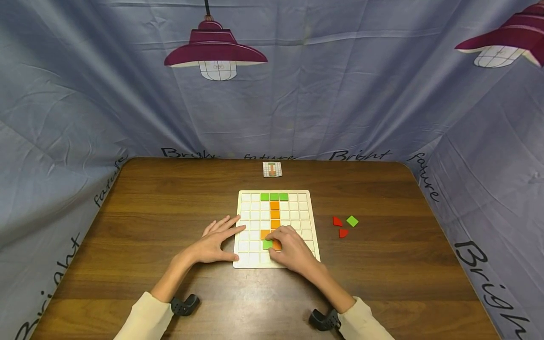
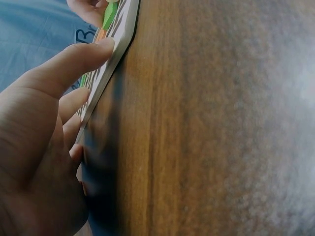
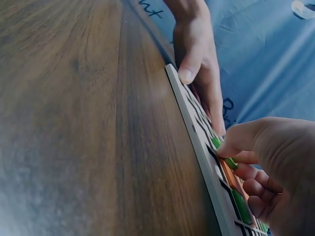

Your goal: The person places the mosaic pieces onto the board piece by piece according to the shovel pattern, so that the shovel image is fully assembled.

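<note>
A white grid board lies on the table with square tiles set in it. Several green tiles, one of them a green tile, line its far row, and orange tiles such as this orange tile run down the middle. With thumb and fingertips my right hand pinches a green square tile over the near part of the board; in the left wrist view this tile is tilted. My left hand rests its spread fingers and thumb on the board's left edge. The right hand hides some near cells.
Right of the board lie two red quarter-round pieces, a red piece and another red piece, beside a loose green tile. A small pattern card lies behind the board, near the table's back edge. Blue-grey curtains surround the table.
</note>
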`<action>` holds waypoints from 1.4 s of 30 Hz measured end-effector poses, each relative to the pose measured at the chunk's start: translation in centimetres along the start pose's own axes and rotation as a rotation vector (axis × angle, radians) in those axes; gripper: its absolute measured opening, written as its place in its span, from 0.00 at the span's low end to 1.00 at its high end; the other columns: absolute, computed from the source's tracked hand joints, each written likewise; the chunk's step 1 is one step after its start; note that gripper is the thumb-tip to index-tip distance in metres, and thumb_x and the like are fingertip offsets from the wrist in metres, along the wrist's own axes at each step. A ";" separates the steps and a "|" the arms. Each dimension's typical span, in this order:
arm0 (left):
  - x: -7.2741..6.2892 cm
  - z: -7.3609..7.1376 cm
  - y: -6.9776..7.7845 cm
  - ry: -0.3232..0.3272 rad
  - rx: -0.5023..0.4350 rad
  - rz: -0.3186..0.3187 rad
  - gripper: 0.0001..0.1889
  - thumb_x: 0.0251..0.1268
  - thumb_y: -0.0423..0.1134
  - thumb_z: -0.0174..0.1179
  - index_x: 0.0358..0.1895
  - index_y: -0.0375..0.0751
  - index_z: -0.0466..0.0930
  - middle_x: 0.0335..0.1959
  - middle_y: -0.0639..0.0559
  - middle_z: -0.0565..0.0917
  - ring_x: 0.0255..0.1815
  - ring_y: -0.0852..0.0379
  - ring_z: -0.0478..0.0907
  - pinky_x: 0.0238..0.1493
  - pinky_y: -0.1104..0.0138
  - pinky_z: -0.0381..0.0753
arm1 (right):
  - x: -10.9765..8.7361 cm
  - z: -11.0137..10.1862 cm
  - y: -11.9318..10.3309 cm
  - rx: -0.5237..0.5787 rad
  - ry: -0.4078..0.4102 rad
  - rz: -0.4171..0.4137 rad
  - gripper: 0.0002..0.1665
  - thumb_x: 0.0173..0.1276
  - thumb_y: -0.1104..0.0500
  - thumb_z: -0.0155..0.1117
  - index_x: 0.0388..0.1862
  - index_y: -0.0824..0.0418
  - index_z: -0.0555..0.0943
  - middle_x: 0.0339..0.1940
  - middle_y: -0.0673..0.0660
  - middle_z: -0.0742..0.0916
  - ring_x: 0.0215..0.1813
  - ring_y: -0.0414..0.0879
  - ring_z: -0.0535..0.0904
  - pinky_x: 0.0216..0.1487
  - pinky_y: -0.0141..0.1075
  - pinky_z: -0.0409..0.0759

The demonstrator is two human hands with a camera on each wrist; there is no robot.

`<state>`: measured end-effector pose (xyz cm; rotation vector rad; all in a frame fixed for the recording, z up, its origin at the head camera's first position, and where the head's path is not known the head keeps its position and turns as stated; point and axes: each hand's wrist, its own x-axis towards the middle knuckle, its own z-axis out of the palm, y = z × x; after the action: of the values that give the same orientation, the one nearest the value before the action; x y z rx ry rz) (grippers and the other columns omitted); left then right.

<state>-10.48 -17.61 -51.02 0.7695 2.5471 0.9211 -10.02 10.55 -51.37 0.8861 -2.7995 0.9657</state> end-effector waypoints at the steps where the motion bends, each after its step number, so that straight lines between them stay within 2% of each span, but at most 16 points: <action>1: 0.0 0.0 0.0 0.000 0.001 0.000 0.44 0.57 0.55 0.70 0.76 0.48 0.64 0.81 0.47 0.52 0.80 0.40 0.42 0.71 0.37 0.36 | 0.1 0.0 0.0 0.004 -0.008 0.002 0.13 0.55 0.64 0.70 0.40 0.58 0.88 0.39 0.48 0.86 0.40 0.42 0.75 0.40 0.34 0.76; 10: 0.1 0.0 0.1 -0.008 0.007 -0.007 0.44 0.57 0.55 0.70 0.77 0.48 0.64 0.81 0.47 0.52 0.80 0.39 0.42 0.71 0.37 0.36 | 0.3 -0.3 -0.5 0.024 -0.066 0.007 0.13 0.56 0.65 0.71 0.42 0.59 0.88 0.42 0.50 0.86 0.43 0.44 0.76 0.44 0.37 0.76; 16: 0.0 0.0 0.1 -0.002 -0.001 0.001 0.44 0.57 0.55 0.70 0.76 0.46 0.65 0.80 0.44 0.53 0.79 0.37 0.43 0.70 0.35 0.36 | 0.5 -0.3 -0.6 0.016 -0.091 0.009 0.13 0.57 0.64 0.72 0.42 0.58 0.89 0.42 0.49 0.86 0.43 0.43 0.75 0.43 0.35 0.75; 23: 0.0 0.0 0.0 -0.013 0.005 -0.016 0.44 0.57 0.55 0.70 0.77 0.47 0.63 0.81 0.46 0.51 0.80 0.39 0.41 0.71 0.37 0.35 | 0.6 0.0 -0.6 0.024 -0.090 -0.009 0.11 0.58 0.62 0.75 0.41 0.58 0.88 0.41 0.49 0.86 0.42 0.43 0.74 0.41 0.34 0.75; 32: 0.0 0.1 0.2 -0.006 0.002 -0.010 0.44 0.57 0.55 0.70 0.77 0.48 0.64 0.81 0.48 0.51 0.80 0.40 0.41 0.71 0.37 0.35 | -0.1 -1.3 0.2 0.049 -0.019 0.004 0.11 0.58 0.61 0.76 0.42 0.57 0.88 0.42 0.48 0.85 0.45 0.44 0.75 0.47 0.38 0.77; 38: 0.0 0.1 0.2 -0.004 -0.001 -0.001 0.44 0.57 0.54 0.71 0.77 0.48 0.63 0.81 0.47 0.51 0.80 0.40 0.40 0.71 0.37 0.34 | -1.4 -3.5 2.4 0.095 0.090 0.054 0.11 0.57 0.64 0.76 0.41 0.60 0.88 0.42 0.50 0.85 0.47 0.47 0.77 0.48 0.43 0.77; 42: 0.0 0.1 0.1 0.002 -0.002 0.007 0.44 0.57 0.53 0.71 0.77 0.47 0.63 0.81 0.46 0.51 0.80 0.39 0.41 0.71 0.37 0.35 | -2.8 -5.0 4.2 0.092 0.122 0.122 0.11 0.59 0.64 0.75 0.42 0.60 0.88 0.44 0.51 0.85 0.49 0.49 0.77 0.49 0.46 0.77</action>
<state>-10.45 -17.53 -51.01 0.7777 2.5463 0.9262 -10.60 17.56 -50.29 0.6463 -2.7519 1.1323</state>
